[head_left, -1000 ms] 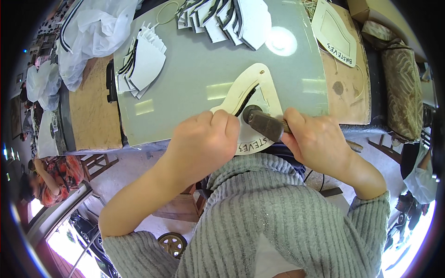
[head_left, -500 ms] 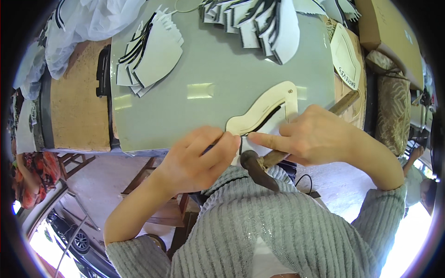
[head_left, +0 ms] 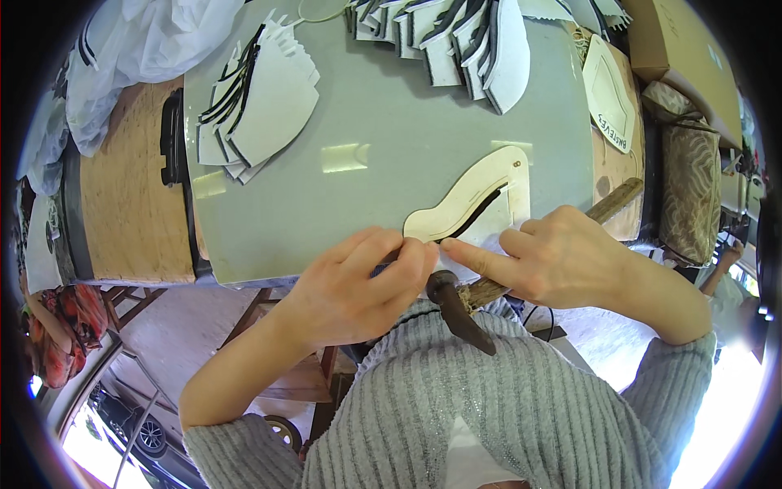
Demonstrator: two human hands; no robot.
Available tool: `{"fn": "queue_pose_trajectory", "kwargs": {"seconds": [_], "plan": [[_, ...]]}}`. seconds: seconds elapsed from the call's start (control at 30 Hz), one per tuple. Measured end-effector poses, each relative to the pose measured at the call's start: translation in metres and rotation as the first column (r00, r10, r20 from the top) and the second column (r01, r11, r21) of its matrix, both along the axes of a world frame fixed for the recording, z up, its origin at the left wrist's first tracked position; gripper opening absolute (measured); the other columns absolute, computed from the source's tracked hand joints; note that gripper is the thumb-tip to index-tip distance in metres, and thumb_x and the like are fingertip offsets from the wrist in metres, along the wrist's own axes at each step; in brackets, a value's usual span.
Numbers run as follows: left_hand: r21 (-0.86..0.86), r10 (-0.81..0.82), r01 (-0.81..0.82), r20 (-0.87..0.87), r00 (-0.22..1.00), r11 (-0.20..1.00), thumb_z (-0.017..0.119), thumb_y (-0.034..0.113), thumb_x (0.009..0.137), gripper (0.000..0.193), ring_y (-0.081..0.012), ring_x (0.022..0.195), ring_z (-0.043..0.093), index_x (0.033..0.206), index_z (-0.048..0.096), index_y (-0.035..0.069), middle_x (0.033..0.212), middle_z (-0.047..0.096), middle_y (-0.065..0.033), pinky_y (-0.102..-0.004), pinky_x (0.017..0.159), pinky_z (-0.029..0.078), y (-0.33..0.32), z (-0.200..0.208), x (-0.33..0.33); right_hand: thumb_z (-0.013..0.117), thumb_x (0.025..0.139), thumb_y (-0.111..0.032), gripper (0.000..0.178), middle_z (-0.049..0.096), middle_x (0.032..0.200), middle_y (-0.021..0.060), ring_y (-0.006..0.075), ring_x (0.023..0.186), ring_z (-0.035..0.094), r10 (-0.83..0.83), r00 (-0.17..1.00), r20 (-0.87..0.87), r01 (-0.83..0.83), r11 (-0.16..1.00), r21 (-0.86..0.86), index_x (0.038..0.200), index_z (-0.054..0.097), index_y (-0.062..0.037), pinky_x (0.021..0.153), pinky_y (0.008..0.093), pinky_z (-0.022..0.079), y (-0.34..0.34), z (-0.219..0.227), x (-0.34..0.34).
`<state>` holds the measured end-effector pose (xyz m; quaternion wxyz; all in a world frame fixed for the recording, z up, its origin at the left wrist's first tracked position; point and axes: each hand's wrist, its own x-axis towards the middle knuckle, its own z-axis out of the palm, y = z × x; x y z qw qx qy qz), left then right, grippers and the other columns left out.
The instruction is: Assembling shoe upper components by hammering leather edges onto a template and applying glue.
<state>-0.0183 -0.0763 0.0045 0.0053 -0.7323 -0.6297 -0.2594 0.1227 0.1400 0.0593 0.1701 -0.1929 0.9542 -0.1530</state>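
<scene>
A cream shoe-part template (head_left: pixel 456 196) with a curved slot lies over a white piece (head_left: pixel 516 213) near the table's front edge. Along the slot runs a narrow black strip (head_left: pixel 481 213). My left hand (head_left: pixel 354 281) is closed, its thumb and fingertips pinched at the strip's lower end, which they hide. My right hand (head_left: pixel 546 259) stretches its forefinger to the strip beside the left fingertips. Its other fingers curl over the wooden handle of a hammer (head_left: pixel 462 314), whose dark head hangs past the table edge, close to my sweater.
Fanned stacks of white pieces with black edging lie on the grey-green tabletop (head_left: pixel 269 216): a left stack (head_left: pixel 273 114) and a far stack (head_left: pixel 509 65). At right are another template (head_left: pixel 607 98), a cardboard box (head_left: pixel 684 65) and a patterned roll (head_left: pixel 688 196). A plastic bag (head_left: pixel 155 41) sits far left.
The view has shifted slightly. Both hands stay at the template's lower end, the left fingertips now covering the loose strip end seen below earlier. The hammer's head sits a little lower in the picture.
</scene>
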Motion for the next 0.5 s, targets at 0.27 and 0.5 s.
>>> {"fn": "queue_pose_trajectory", "kwargs": {"seconds": [0.27, 0.5], "plan": [[0.018, -0.034, 0.031, 0.141, 0.989, 0.999, 0.068, 0.005, 0.064, 0.041, -0.0219, 0.088, 0.058, 0.105, 0.067, 0.0, 0.102, 0.057, -0.0049, -0.0328, 0.071, 0.054, -0.003, -0.008, -0.006, 0.056, 0.083, -0.017, 0.046, 0.056, 0.054, 0.004, 0.0193, 0.045, 0.059, 0.005, 1.0, -0.015, -0.004, 0.999, 0.051, 0.129, 0.055, -0.0097, 0.041, 0.0307, 0.042, -0.01, 0.006, -0.008], [0.05, -0.014, 0.016, -0.037, 0.999, 0.999, 0.067, 0.013, 0.069, 0.033, -0.0203, 0.087, 0.058, 0.1, 0.064, 0.003, 0.102, 0.057, -0.0037, -0.0308, 0.073, 0.052, 0.001, -0.005, -0.002, 0.06, 0.085, -0.023, 0.036, 0.059, 0.061, 0.0057, 0.0226, 0.049, 0.06, -0.007, 1.0, -0.017, 0.008, 0.995, 0.099, 0.117, 0.058, -0.0088, 0.043, 0.0351, 0.044, -0.012, 0.01, -0.002]]}}
